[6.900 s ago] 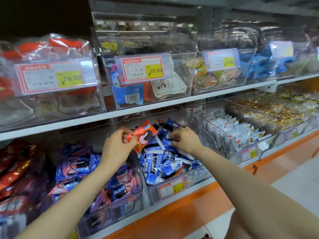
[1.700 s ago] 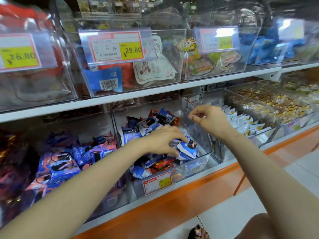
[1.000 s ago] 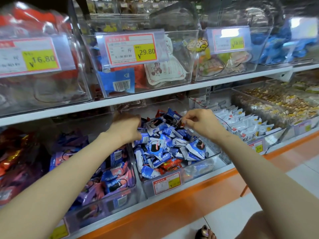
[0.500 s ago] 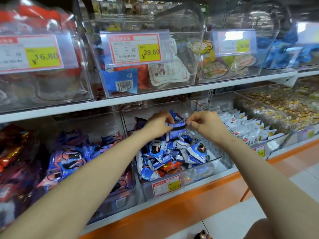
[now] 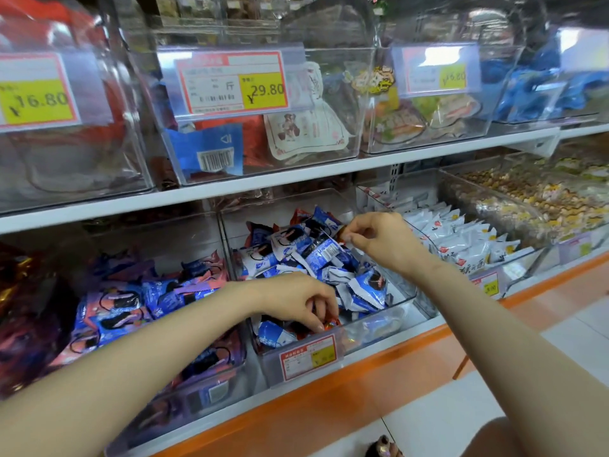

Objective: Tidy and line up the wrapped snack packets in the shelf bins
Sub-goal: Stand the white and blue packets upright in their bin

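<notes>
Left hand [image 5: 296, 301] pinching a red packet [image 5: 330, 323] at the front of the middle bin [image 5: 357, 354], right hand [image 5: 379, 240] pinching a packet corner [image 5: 342, 235] atop the blue-and-white packets [image 5: 329, 255] heaping inside, 16.80 tag [image 5: 36, 94] and 29.80 tag [image 5: 230, 84] hanging above.

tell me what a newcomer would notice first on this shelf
The heap of blue-and-white packets in the middle lower bin draws the eye first, both hands in it: the left hand curled on a red packet at the front, the right hand with fingertips pinched together near the back. Above it, the yellow 29.80 price tag stands out on the upper bin.
</notes>
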